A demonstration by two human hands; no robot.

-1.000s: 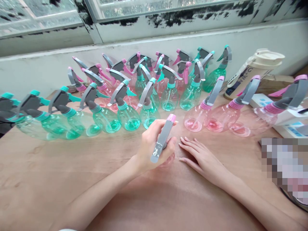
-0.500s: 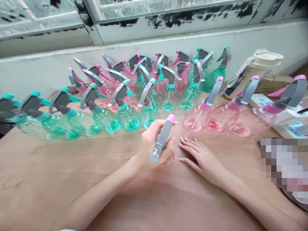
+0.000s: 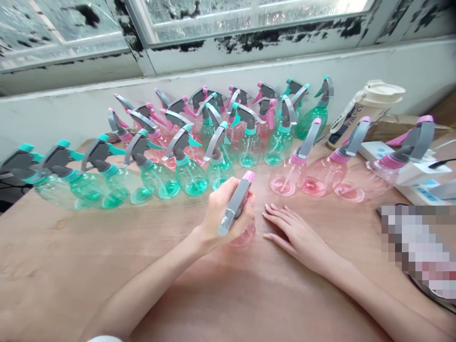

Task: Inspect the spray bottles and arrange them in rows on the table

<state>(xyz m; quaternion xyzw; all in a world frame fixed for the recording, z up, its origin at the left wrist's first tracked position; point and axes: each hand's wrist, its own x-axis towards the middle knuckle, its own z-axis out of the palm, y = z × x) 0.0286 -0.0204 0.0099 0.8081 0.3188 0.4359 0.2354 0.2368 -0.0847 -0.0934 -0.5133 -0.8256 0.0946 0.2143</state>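
Note:
My left hand (image 3: 223,211) is wrapped round the neck of a pink spray bottle (image 3: 244,233) near the middle of the wooden table. The bottle's grey sprayer head with its pink nozzle shows above my fingers, and most of its body is hidden behind the hand. To the right, my right hand (image 3: 294,232) lies flat on the table, fingers stretched out and touching no bottle. Just beyond it stands a pink spray bottle (image 3: 287,178), with two more pink ones beside it. Left of centre, a green spray bottle (image 3: 191,178) stands in a row of several green ones.
Further rows of green and pink bottles stand along the wall under the window. At the back right are a cream tumbler (image 3: 368,111) and white power strips (image 3: 413,168) with plugs. A blurred-out object (image 3: 420,251) lies at the right edge of the table (image 3: 89,266).
My view has tilted up and shifted slightly. The left hand, keeping hold of the pink spray bottle, has turned a little, and more of the bottle's base shows. The right hand stays flat.

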